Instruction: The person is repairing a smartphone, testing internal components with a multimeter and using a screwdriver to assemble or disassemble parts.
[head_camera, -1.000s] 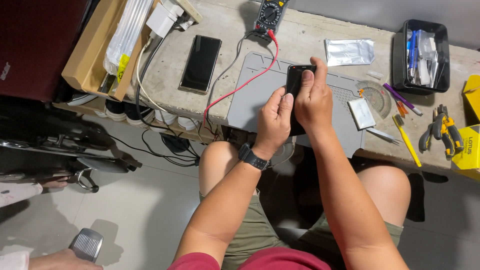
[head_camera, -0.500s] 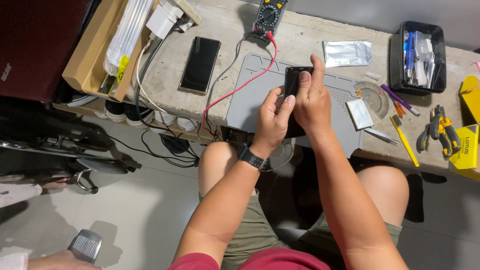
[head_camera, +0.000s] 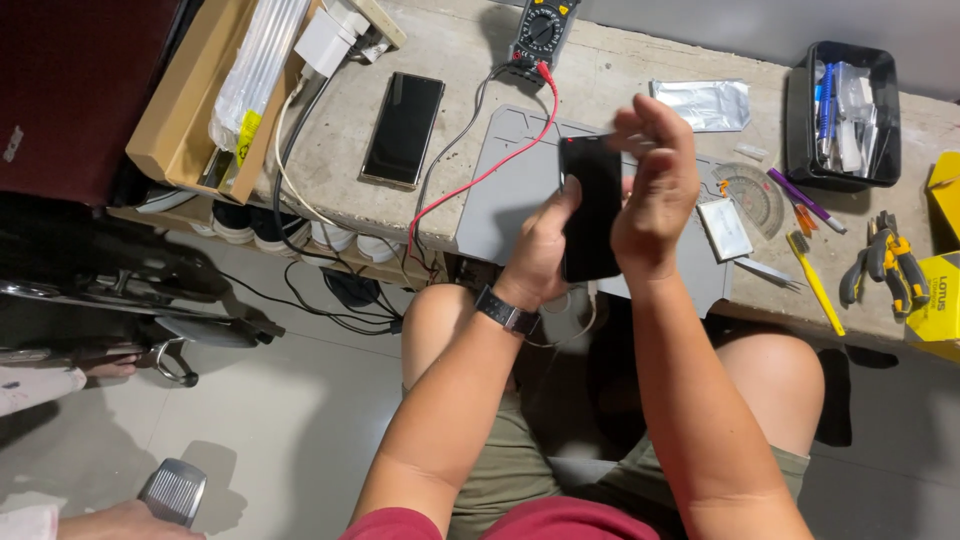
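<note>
Black phone (head_camera: 590, 210) now lifted off grey mat (head_camera: 510, 190), gripped by left hand (head_camera: 540, 245), right hand (head_camera: 655, 195).

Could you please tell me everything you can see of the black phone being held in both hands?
The phone is a slim black slab with a dark, glossy, unlit face and rounded corners. It is held upright above the grey mat, lifted off it. The left hand grips its left edge and lower part from behind, thumb on the edge. The right hand covers its right edge, with the fingers raised above its top corner. Its back is hidden.
</note>
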